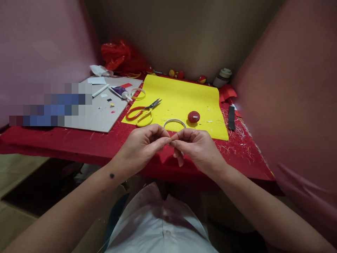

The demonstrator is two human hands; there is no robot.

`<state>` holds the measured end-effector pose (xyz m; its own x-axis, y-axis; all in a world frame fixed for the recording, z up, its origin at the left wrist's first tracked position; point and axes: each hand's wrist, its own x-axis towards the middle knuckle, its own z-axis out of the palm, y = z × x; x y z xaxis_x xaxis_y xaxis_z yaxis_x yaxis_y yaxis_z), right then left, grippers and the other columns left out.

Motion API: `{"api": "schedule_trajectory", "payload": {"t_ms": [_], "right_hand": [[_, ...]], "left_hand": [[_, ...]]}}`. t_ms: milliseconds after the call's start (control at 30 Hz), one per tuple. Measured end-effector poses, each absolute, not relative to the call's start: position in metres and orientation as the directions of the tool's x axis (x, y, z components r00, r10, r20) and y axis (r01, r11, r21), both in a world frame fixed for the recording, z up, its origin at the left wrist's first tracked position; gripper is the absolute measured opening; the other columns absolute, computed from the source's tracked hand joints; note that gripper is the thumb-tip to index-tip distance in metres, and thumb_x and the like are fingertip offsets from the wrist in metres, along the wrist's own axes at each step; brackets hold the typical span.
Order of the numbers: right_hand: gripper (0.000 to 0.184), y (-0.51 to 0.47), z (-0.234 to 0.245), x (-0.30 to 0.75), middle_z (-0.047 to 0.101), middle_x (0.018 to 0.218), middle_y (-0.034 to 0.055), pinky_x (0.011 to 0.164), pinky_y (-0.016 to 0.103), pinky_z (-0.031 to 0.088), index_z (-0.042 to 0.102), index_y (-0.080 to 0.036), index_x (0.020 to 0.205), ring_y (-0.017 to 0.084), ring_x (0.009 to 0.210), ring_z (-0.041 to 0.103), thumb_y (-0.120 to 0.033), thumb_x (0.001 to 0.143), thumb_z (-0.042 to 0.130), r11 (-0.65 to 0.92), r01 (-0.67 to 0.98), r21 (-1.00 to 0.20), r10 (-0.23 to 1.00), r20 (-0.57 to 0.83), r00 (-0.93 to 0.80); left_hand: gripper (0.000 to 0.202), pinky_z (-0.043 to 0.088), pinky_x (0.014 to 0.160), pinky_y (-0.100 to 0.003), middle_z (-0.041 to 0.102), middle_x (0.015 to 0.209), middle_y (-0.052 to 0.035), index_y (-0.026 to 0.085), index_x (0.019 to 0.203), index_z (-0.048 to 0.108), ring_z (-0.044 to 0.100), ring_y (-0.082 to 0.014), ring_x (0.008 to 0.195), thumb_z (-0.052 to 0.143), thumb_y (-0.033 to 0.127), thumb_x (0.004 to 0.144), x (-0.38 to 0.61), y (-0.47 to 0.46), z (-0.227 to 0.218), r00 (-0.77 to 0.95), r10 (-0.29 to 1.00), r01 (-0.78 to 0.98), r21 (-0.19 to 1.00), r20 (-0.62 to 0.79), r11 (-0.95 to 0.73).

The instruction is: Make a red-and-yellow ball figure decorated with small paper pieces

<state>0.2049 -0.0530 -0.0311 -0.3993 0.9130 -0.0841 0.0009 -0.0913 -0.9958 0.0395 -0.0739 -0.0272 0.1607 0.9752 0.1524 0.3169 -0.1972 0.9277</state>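
My left hand (147, 142) and my right hand (196, 146) meet in front of me, thumb and forefinger of each pinched tip to tip. Whatever sits between the fingertips is too small or hidden to name. Just beyond them a thin ring (174, 120) lies on the yellow corrugated sheet (181, 95), its near side hidden by my fingers. Further right on the sheet rests a dark red ribbed ball (193, 117) with a small pale piece on it. To the left lie scissors (144, 114) with one red and one yellow handle, blades apart.
A grey board (102, 117) at left carries a purple glue tube (120, 92), a white stick (100, 91) and paper scraps. A yellow strip roll (138, 93) lies by the sheet. Behind are a red plastic bag (118, 54) and a jar (222, 78). A black strip (231, 117) lies right.
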Motion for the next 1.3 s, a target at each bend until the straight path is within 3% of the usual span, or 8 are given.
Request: {"api": "schedule_trajectory", "payload": {"t_ms": [167,300,400,567,667,767,967,1300], "right_hand": [[0.005,-0.0539,-0.0285,0.2056,0.060,0.048,-0.0043,0.032,0.017,0.039,0.061,-0.015,0.072,0.007,0.031,0.050,-0.015,0.076,0.064,-0.109,0.093,-0.990,0.903,-0.138,-0.408],[0.009,-0.0540,-0.0274,0.2062,0.059,0.047,-0.0039,0.031,0.016,0.037,0.057,-0.016,0.069,0.006,0.031,0.050,-0.010,0.076,0.059,-0.145,0.170,-0.975,0.873,-0.206,-0.442],[0.012,-0.0538,-0.0283,0.2061,0.058,0.047,-0.0057,0.032,0.017,0.039,0.051,-0.019,0.078,0.008,0.032,0.050,-0.011,0.076,0.059,-0.173,0.102,-0.980,0.851,-0.201,-0.486],[0.028,-0.0539,-0.0272,0.2096,0.062,0.058,-0.0057,0.033,0.018,0.038,0.046,-0.022,0.091,0.009,0.038,0.050,-0.014,0.070,0.062,-0.154,0.011,-0.988,0.851,-0.138,-0.507],[0.021,-0.0553,-0.0260,0.2118,0.060,0.062,-0.0045,0.036,0.017,0.035,0.055,-0.018,0.088,0.006,0.042,0.047,-0.014,0.069,0.063,-0.088,0.061,-0.994,0.878,-0.106,-0.468],[0.014,-0.0563,-0.0282,0.2105,0.058,0.062,-0.0044,0.038,0.018,0.035,0.061,-0.016,0.081,0.005,0.045,0.045,-0.020,0.070,0.068,-0.071,0.052,-0.996,0.903,-0.087,-0.421],[0.012,-0.0566,-0.0347,0.2035,0.057,0.059,-0.0047,0.040,0.020,0.032,0.064,-0.016,0.073,0.005,0.044,0.042,-0.025,0.071,0.070,-0.021,-0.001,-1.000,0.924,-0.018,-0.383],[0.017,-0.0565,-0.0354,0.2074,0.055,0.053,-0.0042,0.040,0.020,0.034,0.066,-0.016,0.075,0.007,0.044,0.045,-0.032,0.073,0.072,-0.059,0.000,-0.998,0.926,-0.054,-0.375]], "left_hand": [[0.016,0.042,0.060,-0.023,0.064,0.071,-0.0018,0.013,0.077,0.063,0.055,-0.0113,0.064,0.057,0.026,0.083,0.0368,-0.0728,-0.0256,0.244,0.941,0.505,0.798,0.235,-0.330],[0.016,0.039,0.059,-0.025,0.064,0.070,-0.0027,0.015,0.072,0.061,0.055,-0.0122,0.062,0.053,0.024,0.083,0.0350,-0.0711,-0.0201,0.359,0.909,0.610,0.684,0.210,-0.399],[0.016,0.038,0.057,-0.025,0.064,0.070,-0.0026,0.016,0.072,0.059,0.054,-0.0124,0.062,0.051,0.024,0.083,0.0343,-0.0705,-0.0186,0.391,0.895,0.618,0.658,0.216,-0.429],[0.018,0.037,0.053,-0.022,0.060,0.064,0.0000,0.016,0.072,0.060,0.051,-0.0104,0.057,0.054,0.028,0.083,0.0348,-0.0707,-0.0199,0.293,0.947,0.500,0.824,0.128,-0.266],[0.016,0.031,0.045,-0.020,0.053,0.056,0.0036,0.015,0.071,0.060,0.042,-0.0069,0.047,0.061,0.030,0.079,0.0353,-0.0706,-0.0197,0.137,0.991,0.357,0.933,0.004,-0.053],[0.018,0.025,0.040,-0.018,0.047,0.048,0.0055,0.016,0.069,0.060,0.036,-0.0052,0.041,0.064,0.031,0.077,0.0351,-0.0703,-0.0201,0.112,0.989,0.234,0.970,-0.099,0.070],[0.020,0.023,0.039,-0.017,0.046,0.045,0.0052,0.015,0.068,0.060,0.036,-0.0046,0.039,0.066,0.033,0.076,0.0361,-0.0707,-0.0222,0.157,0.978,0.139,0.984,-0.135,0.114],[0.019,0.024,0.039,-0.017,0.047,0.044,0.0046,0.015,0.068,0.059,0.037,-0.0046,0.038,0.067,0.030,0.077,0.0377,-0.0701,-0.0225,0.137,0.978,0.081,0.986,-0.156,0.145]]}}
